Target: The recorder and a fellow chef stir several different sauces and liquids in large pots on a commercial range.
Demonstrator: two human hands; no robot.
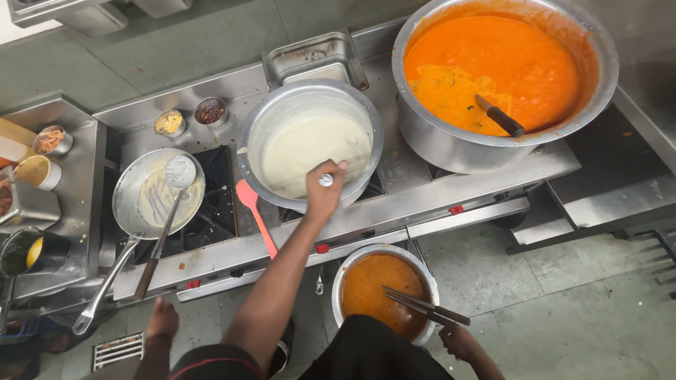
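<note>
Reaching forward over the stove front, the left hand [323,193] is seen at the near rim of the steel pot [251,144], which is filled with white batter [310,144]. The fingers are closed round a small metal handle [325,180] that stands up out of the batter just at the knuckles. The pot is set on the middle burner of the steel range [422,193].

The right hand [461,343] is found low at the frame's bottom edge, well apart from the left. It lies against the dark ends of a pair of tongs [422,305], which are laid across a round bowl of brown curry [377,288] below the stove front. Whether its fingers are closed on the tongs cannot be told, as the hand is only partly in view.

A third hand [163,318], open and hanging, is noted at lower left; whose it is cannot be determined.

Just left of the batter pot an orange spatula [256,218] is lying on the range. Further left, a frying pan [134,204] smeared with batter is resting on a burner, with a ladle [180,171] laid in it. A large pot of orange gravy [507,60] is standing at the right, a dark-handled utensil [501,117] sunk in it.
</note>
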